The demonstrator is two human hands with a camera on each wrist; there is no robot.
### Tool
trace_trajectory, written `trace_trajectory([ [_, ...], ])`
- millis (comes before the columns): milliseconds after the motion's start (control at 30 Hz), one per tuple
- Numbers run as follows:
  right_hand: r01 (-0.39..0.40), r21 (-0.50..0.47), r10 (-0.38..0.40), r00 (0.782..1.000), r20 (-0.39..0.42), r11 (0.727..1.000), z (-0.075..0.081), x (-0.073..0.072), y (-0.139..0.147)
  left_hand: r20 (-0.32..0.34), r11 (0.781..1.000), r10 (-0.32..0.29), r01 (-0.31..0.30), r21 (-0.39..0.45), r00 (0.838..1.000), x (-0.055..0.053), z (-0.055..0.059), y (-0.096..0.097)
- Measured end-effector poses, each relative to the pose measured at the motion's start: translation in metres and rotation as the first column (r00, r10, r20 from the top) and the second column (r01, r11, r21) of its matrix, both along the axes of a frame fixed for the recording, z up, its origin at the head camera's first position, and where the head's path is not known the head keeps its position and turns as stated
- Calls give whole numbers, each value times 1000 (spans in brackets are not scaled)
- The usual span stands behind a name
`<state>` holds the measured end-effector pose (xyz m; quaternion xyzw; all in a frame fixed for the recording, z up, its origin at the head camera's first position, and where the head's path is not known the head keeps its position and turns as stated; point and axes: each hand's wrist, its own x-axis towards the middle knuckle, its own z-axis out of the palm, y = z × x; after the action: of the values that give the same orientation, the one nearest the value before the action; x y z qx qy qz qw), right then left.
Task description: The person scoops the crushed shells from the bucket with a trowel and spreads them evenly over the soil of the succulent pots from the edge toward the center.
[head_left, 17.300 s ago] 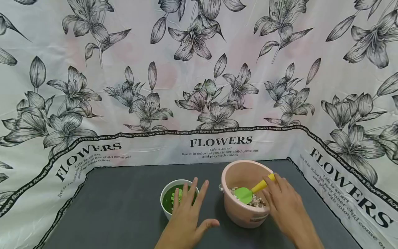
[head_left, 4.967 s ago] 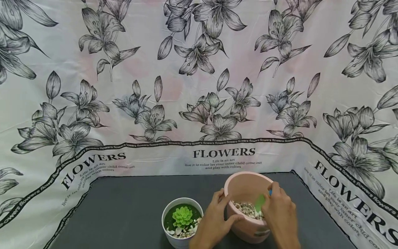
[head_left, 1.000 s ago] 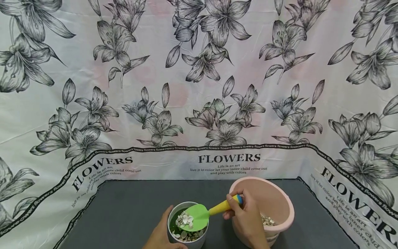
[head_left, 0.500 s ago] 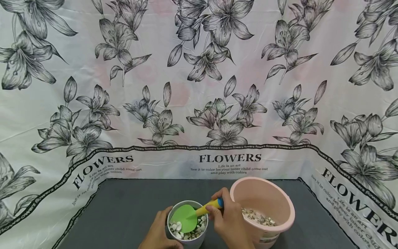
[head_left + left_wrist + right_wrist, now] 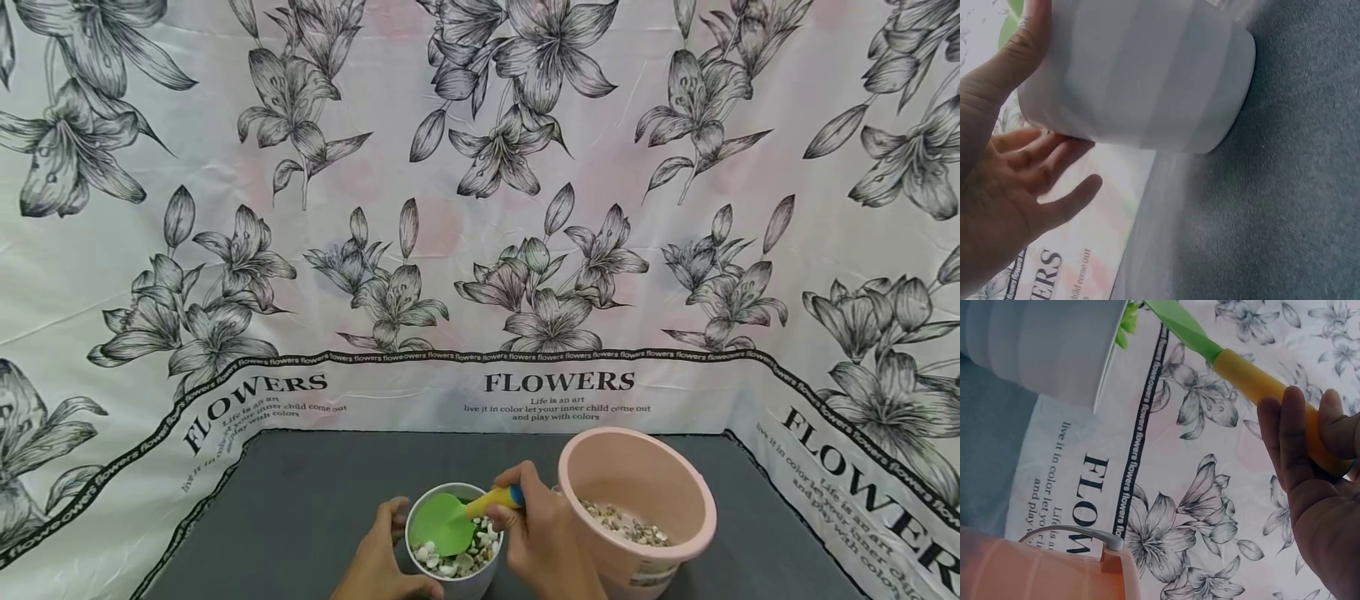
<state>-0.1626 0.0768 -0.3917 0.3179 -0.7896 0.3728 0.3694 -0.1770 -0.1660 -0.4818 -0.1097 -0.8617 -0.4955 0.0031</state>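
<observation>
A white pot [image 5: 471,583] stands at the front of the table, with pebbles and pieces of shell [image 5: 456,565] inside. My left hand [image 5: 377,560] holds its side, thumb at the front; the left wrist view shows the fingers [image 5: 1054,153] around the ribbed wall. My right hand [image 5: 546,542] grips the yellow handle of a toy shovel [image 5: 442,525] with a blue end. Its green blade is tilted down over the pot's opening and bears no visible stones. Green leaves of a succulent [image 5: 1124,326] peek past the rim in the right wrist view; the blade hides most of it.
Just right of the pot is a pink bucket [image 5: 637,467] with more pebbles [image 5: 624,525] at its bottom. Its white bail [image 5: 1072,530] shows in the right wrist view. Flower-printed cloth [image 5: 555,250] encloses the grey tabletop [image 5: 322,475] at the back and sides.
My left hand went from the bucket's rim to the pot. The shovel came out of the bucket loaded, then tipped; its stones now lie in the pot, which is fuller.
</observation>
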Motion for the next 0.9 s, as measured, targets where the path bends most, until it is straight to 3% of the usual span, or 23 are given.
trace_trajectory([
  [133,-20,18,20,999,-41,1000,-1,0,1,-27,999,6,-7,-53,1000,1,1,-1],
  [333,-60,5,60,997,-42,998,-2,1,5,-92,991,73,-82,-106,993,6,0,5],
  [567,-106,-10,105,994,-30,994,-1,1,10,-14,997,68,-68,-46,998,6,2,9],
  [700,-164,-79,166,986,25,983,-2,1,13,-16,997,63,-63,-36,998,6,3,8],
  [800,-177,-161,185,982,31,971,-3,0,17,2,995,92,-92,-42,996,7,5,10],
  [900,-121,-248,124,992,-4,961,-1,0,25,-7,988,139,-139,-61,990,7,10,17],
])
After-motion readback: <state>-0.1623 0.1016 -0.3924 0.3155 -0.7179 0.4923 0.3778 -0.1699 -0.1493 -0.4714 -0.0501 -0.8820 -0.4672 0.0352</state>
